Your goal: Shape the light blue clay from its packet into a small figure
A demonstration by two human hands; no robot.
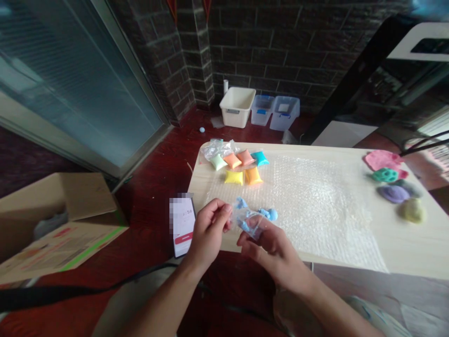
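A small clear plastic bag [257, 230] with light blue clay [244, 226] smeared inside is between my hands, just above the table's near edge. My left hand [213, 224] pinches its left end between thumb and fingers. Curled around the right side of the bag, my right hand [271, 248] grips it, with some fingers partly behind the film and the thumb lower down. Loose lumps of blue clay [271, 214] lie just beyond on bubble wrap [308, 206]. Past my left hand are sealed clay packets, among them a yellow one [234, 177] and an orange one [253, 176].
Pink clay [382, 160], green clay [385, 175], purple clay [394, 193] and pale yellow clay [414, 210] sit at the table's right. A phone [183, 224] is by the left edge. A cardboard box [87, 234] stands left; a white basket [236, 107] and clear bins [285, 114] are behind.
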